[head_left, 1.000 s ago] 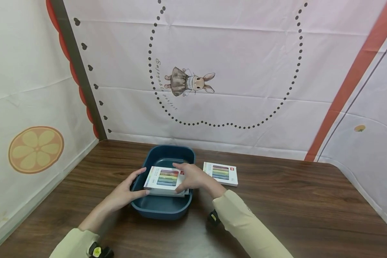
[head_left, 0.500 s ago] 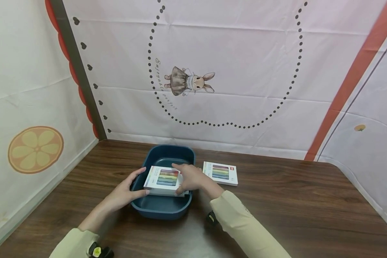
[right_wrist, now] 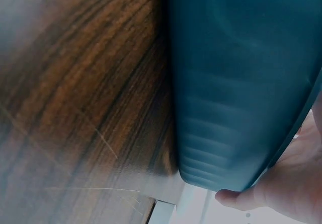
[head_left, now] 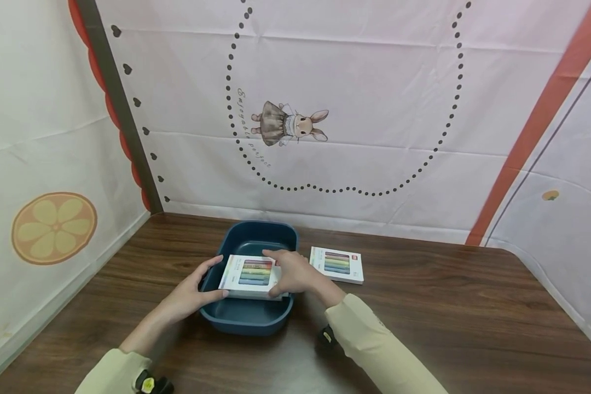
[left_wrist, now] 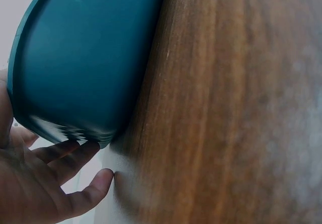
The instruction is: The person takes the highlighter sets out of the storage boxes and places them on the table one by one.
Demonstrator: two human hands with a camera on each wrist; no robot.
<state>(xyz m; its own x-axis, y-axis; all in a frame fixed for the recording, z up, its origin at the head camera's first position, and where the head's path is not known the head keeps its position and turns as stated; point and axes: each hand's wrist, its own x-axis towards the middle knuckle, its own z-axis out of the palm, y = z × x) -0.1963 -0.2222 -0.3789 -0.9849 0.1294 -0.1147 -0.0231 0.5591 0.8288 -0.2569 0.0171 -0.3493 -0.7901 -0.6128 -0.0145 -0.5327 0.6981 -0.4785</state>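
A blue bin (head_left: 248,327) stands on the table, with a white box of coloured pens (head_left: 254,272) lying across its middle on top of another white box. My left hand (head_left: 184,298) is at the bin's left side, thumb at the box's near left corner and index finger along the rim. In the left wrist view its other fingers are spread and touch the bin's outer wall (left_wrist: 90,58). My right hand (head_left: 293,272) holds the box's right end, thumb on the near edge and index finger towards the far edge. In the right wrist view one finger hangs outside the wall (right_wrist: 241,83).
A second box of coloured pens (head_left: 354,268) lies flat on the wooden table (head_left: 448,306), just right of the bin. Printed cloth (head_left: 374,98) hangs close behind the bin and along both sides of the table.
The upper pen box has shifted slightly to the left in the bin. My right hand has moved a little with its forearm; the left hand has stayed in place.
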